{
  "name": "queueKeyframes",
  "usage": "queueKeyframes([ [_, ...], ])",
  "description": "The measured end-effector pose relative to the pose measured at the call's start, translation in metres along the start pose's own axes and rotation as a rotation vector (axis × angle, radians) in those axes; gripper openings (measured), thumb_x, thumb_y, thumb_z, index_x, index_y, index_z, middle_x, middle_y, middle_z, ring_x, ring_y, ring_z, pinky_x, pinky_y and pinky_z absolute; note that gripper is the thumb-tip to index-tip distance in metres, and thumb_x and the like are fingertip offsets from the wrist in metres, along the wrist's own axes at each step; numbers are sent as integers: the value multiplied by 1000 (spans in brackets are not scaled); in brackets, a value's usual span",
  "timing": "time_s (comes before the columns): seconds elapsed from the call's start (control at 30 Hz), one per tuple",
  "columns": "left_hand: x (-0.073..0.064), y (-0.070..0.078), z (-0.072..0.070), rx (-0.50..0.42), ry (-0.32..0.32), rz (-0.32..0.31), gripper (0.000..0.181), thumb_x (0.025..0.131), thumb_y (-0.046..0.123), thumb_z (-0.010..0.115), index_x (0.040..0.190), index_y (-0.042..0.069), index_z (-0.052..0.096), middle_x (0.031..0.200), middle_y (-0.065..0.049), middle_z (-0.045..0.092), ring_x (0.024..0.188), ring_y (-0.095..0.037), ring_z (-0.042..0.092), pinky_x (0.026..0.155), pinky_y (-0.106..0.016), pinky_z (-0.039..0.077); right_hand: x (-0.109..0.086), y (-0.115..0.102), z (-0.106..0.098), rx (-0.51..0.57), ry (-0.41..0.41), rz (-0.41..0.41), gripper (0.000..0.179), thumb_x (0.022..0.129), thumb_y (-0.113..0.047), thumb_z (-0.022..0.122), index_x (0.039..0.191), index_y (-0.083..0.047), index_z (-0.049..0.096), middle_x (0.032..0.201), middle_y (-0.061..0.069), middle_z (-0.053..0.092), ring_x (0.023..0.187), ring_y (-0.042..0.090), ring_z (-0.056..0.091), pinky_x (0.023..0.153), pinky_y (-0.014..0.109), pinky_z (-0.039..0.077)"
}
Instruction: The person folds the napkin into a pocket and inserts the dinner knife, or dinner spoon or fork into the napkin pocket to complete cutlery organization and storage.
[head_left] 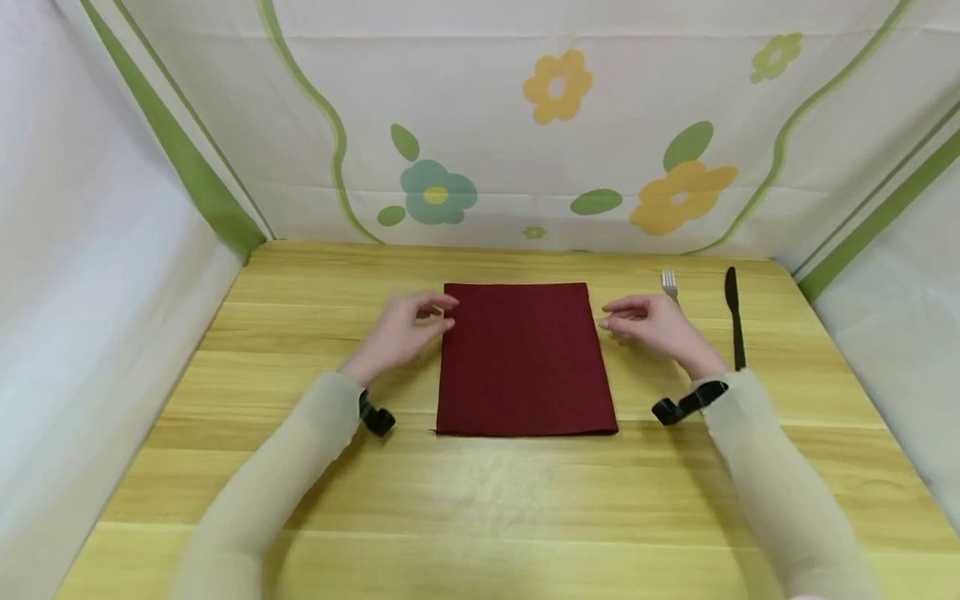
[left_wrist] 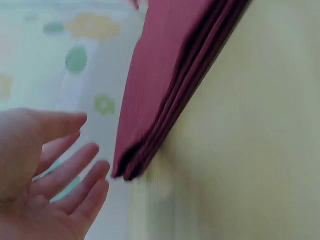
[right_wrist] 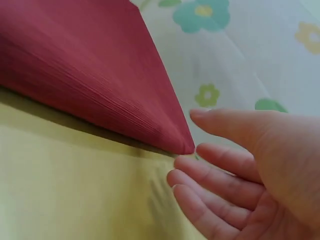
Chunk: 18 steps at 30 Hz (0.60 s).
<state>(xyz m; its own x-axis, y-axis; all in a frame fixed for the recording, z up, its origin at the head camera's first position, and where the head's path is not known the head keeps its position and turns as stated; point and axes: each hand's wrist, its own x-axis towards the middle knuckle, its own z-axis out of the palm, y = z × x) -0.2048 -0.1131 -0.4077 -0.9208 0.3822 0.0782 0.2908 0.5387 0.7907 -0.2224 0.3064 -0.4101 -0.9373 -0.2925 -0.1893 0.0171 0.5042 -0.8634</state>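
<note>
A dark red cloth napkin (head_left: 527, 358), folded into a near square, lies flat on the table. Its stacked layers (left_wrist: 180, 82) show along one edge in the left wrist view, and a smooth rounded fold (right_wrist: 100, 100) shows in the right wrist view. My left hand (head_left: 405, 329) is at the napkin's left edge near the far corner, thumb and fingers parted with nothing between them. Beside the right edge, a small gap away, my right hand (head_left: 656, 327) hovers with loosely bent fingers and holds nothing.
On the right lie a fork (head_left: 670, 283), partly hidden behind my right hand, and a black knife (head_left: 734, 317). The wooden table (head_left: 487, 508) is bounded by a flower-printed white cloth (head_left: 480, 92) at the back and white cloth at both sides.
</note>
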Motion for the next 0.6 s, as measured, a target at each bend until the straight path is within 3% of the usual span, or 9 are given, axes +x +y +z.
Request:
queueKeyframes([
  [0.13, -33, 15, 6, 61, -159, 76, 31, 99, 20, 71, 128, 11, 70, 126, 1, 67, 121, -19, 59, 102, -42, 48, -30, -1, 10, -15, -53, 25, 43, 96, -24, 76, 125, 5, 67, 107, 20, 73, 89, 31, 72, 74, 39, 61],
  [0.27, -58, 22, 16, 86, -275, 146, 31, 96, 26, 75, 125, 15, 73, 124, 9, 66, 117, -12, 60, 99, -38, 50, -57, 2, 19, -29, -97, 46, 36, 94, -26, 77, 114, 3, 72, 95, 14, 75, 81, 29, 72, 69, 38, 61],
  [0.4, -68, 20, 24, 138, -334, 205, 27, 94, 26, 78, 119, 17, 75, 117, 10, 66, 110, -9, 60, 96, -35, 50, -77, 5, 26, -40, -118, 119, 31, 94, -28, 77, 105, 1, 74, 83, 12, 74, 73, 28, 71, 62, 37, 60],
  [0.6, -68, 15, 27, 167, -340, 216, 19, 92, 17, 79, 111, 17, 77, 109, 10, 67, 105, -11, 61, 95, -35, 50, -87, 4, 43, -53, -104, 190, 37, 91, -39, 79, 100, -3, 75, 72, 10, 70, 63, 25, 67, 56, 35, 58],
])
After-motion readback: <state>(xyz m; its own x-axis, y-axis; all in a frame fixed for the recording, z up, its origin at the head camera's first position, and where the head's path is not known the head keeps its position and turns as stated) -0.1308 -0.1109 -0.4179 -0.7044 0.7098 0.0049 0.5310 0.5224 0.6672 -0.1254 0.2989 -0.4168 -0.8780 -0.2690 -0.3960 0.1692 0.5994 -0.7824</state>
